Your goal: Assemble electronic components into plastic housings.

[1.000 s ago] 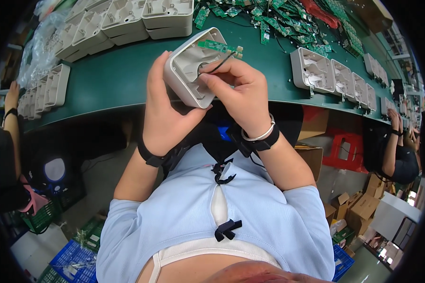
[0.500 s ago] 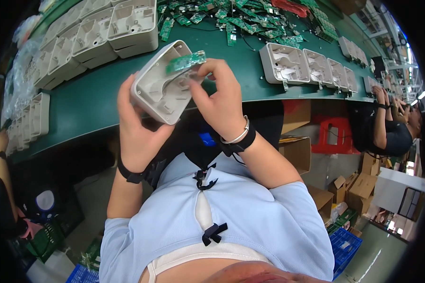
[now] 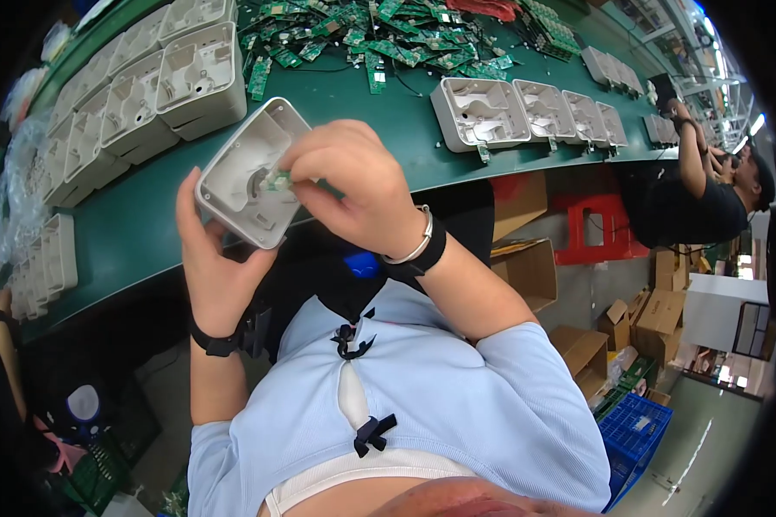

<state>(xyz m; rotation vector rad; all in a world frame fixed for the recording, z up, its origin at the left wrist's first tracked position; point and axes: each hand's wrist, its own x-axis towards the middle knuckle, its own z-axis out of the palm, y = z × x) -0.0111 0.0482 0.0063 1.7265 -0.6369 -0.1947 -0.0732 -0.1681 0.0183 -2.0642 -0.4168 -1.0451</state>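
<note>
My left hand grips a white plastic housing by its near-left side, thumb along the lower edge. The housing is tilted, its hollow side up, just above the table's front edge. Over its right side reaches my right hand, fingers pinched on a small green circuit board. The board dips into the housing's cavity; most of it is hidden behind my fingers.
Stacked white housings stand on the green table at the left, and a row of housings at the right. Loose circuit boards pile up at the back. Beyond a red stool, a co-worker sits at the right.
My right hand has brought the circuit board from above the housing's far rim down into the cavity, turning over it. The view has shifted, so the table's things appear further left.
</note>
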